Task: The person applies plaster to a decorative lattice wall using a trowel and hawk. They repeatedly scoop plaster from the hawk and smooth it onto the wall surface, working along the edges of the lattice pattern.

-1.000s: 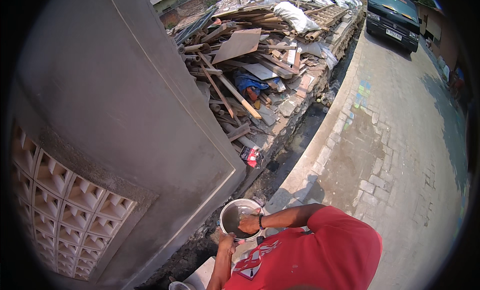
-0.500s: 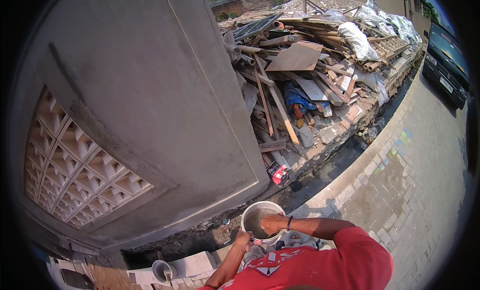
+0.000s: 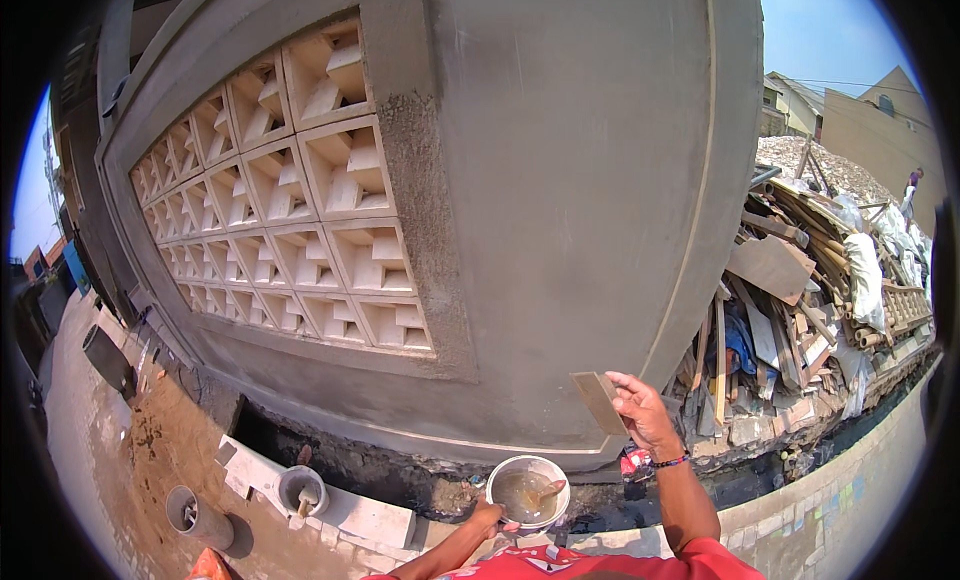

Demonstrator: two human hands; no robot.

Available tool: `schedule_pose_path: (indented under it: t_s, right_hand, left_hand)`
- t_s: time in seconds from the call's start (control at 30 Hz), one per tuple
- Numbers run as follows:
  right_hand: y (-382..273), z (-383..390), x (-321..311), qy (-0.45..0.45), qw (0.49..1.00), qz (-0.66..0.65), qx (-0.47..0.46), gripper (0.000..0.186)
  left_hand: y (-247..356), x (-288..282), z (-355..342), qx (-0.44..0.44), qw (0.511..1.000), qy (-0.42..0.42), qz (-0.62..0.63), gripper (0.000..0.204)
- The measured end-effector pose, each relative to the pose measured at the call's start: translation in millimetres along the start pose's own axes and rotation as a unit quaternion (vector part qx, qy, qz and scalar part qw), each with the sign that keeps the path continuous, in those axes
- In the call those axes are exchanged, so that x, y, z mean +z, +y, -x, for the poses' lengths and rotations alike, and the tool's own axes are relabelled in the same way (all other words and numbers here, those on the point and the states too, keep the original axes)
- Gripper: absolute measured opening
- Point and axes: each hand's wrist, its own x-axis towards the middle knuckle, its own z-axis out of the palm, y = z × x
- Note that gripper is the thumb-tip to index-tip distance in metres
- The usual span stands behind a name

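Observation:
My left hand (image 3: 488, 518) grips the rim of a white bucket (image 3: 496, 471), at the bottom centre. Murky grey-brown liquid fills part of the bucket, and a brownish object (image 3: 548, 492) I cannot make out sticks up in it. Up to the right of the bucket, my right hand (image 3: 645, 412) is raised and closed on a flat rectangular board (image 3: 599, 404), tan-grey and tilted. The board is in front of the lower part of a grey plastered wall (image 3: 570, 230); a gap seems to lie between them, though contact cannot be ruled out.
Pale vent blocks (image 3: 290, 250) fill an opening in the wall. A dark drainage ditch (image 3: 400, 465) runs along its foot. Two more buckets, one with a tool (image 3: 303, 492) and a grey one (image 3: 200, 520), stand left. A rubble and timber pile (image 3: 790, 310) lies right.
The view has swung left toward the wall and vent blocks. My right hand has come up out of the bucket and now holds the board; my left hand stays on the rim.

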Motion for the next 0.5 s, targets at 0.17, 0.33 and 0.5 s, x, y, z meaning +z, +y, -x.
schedule_pose_path:
  t_s: [0.17,0.33,0.5]
  right_hand:
    - [-51.0,-82.4,43.2,-0.049,0.980,-0.094,-0.171,0.063]
    - [-138.7,-166.9,93.8,-0.071,0.958,-0.001,-0.279,0.060]
    - [-230.5,-258.0,164.3,-0.075,0.919,0.050,-0.384,0.047]
  left_hand:
    - [10.9,-65.3,-7.1,0.043,0.992,0.088,0.076,0.067]
    - [-7.2,-129.9,-12.8,0.127,0.961,0.165,0.182,0.077]
    - [-5.5,-172.0,22.2,0.111,0.913,0.276,0.279,0.070]
